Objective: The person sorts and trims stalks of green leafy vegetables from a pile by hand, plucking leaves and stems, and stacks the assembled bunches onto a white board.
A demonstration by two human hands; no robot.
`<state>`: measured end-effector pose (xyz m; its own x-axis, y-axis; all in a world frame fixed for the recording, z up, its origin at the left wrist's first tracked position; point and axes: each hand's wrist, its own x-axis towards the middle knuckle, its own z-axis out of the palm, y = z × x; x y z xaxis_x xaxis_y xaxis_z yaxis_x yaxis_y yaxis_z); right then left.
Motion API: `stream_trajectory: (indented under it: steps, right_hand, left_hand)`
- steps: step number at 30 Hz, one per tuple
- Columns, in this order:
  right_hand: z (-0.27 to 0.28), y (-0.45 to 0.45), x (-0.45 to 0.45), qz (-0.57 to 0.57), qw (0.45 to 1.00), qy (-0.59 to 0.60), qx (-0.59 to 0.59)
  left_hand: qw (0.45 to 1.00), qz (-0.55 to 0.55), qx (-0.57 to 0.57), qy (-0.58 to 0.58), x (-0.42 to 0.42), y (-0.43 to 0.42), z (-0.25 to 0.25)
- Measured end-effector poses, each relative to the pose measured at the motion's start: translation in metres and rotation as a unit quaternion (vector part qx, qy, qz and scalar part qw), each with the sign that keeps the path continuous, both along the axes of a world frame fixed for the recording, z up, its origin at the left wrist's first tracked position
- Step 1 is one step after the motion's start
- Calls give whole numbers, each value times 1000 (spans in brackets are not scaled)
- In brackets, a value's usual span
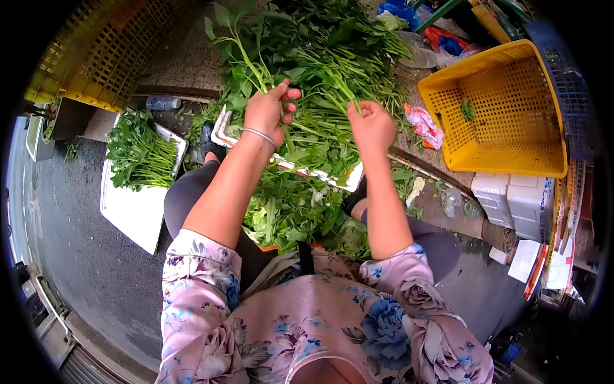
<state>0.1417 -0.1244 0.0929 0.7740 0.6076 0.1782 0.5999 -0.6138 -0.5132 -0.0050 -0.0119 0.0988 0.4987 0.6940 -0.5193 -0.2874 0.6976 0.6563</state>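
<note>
My left hand (268,114), with a bangle at the wrist, is closed around a few leafy green stems (246,56) whose leaves point up and away. To its right, my right hand (371,125) pinches more green stems (339,86) between thumb and fingers. Beneath and beyond both hands spreads a large pile of long-stemmed greens (358,48). Part of the pile lies over a white foam tray (222,130). Nearer my body, between my legs, are loose leaves (300,205).
At the left, a bundle of greens (142,153) rests on a white foam board (137,208). Yellow crates (112,54) stand upper left. A yellow basket (518,109) holding one leaf, white foam boxes (527,198) and a red-white bag (424,126) are at the right.
</note>
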Motion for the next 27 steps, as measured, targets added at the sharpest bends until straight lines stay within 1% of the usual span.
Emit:
stream_trajectory:
  steps: [2,3,4,5,6,7,8,10,11,12,14,15,16,17,18,20,21,22,23,24,25,26,27]
  right_hand:
    - [-19,-12,-14,-17,997,51,54]
    - [-41,-16,-14,-2,997,27,66]
    - [-54,-20,-16,-6,997,34,65]
    - [-64,-23,-16,-6,985,128,117]
    - [-65,-25,-17,-4,961,218,170]
    - [-65,-28,-17,2,957,226,185]
    - [-64,-31,-15,1,956,226,187]
    - [-44,-38,-20,26,987,70,143]
    - [-32,-42,-23,45,989,-9,141]
    - [-22,-45,-26,43,988,-5,147]
    - [-12,-51,-32,120,973,-46,191]
    - [-19,-52,-37,111,972,6,207]
    - [-24,-54,-43,108,972,14,209]
    - [-28,-53,-49,88,970,96,204]
    - [-32,-53,-54,68,962,178,196]
    - [-40,-54,-67,87,958,176,210]
    - [-38,-55,-74,87,954,207,198]
    - [-36,-53,-78,87,950,234,189]
    - [-41,-52,-81,113,951,205,204]
    - [-33,-54,-84,124,948,243,163]
    - [-33,-56,-84,159,954,219,132]
    - [-34,-56,-85,194,956,194,104]
    - [-34,-57,-80,270,950,140,79]
  left_hand:
    - [1000,-5,-7,9,0,-6,-12]
    - [999,-10,-14,37,2,-12,-17]
    - [997,-16,-21,66,2,-17,-21]
    - [996,-15,-25,81,2,-21,-23]
    - [996,-17,-22,84,1,-23,-24]
    - [996,-3,-24,91,-1,-25,-24]
    - [995,10,-26,98,-4,-27,-24]
    - [994,18,-17,107,-13,-31,-17]
    - [996,14,-22,88,-20,-33,-10]
    - [997,10,-28,71,-28,-38,-2]
    - [998,-1,-20,61,-42,-52,10]
    - [998,-5,-11,56,-50,-60,10]
    - [999,-8,-1,51,-57,-68,10]
    - [996,-20,-3,87,-60,-76,3]
    - [992,-28,-36,115,-59,-78,-8]
    - [991,-43,-52,118,-46,-74,-23]
    - [994,-15,-45,95,-37,-72,-29]
    - [995,-16,-44,92,-33,-68,-33]
    - [996,-32,-24,75,-27,-63,-37]
    - [997,-49,-8,61,-24,-63,-37]
    - [991,-51,25,124,-21,-63,-32]
    - [992,-43,57,103,-21,-63,-38]
    - [991,-50,67,101,-22,-59,-50]
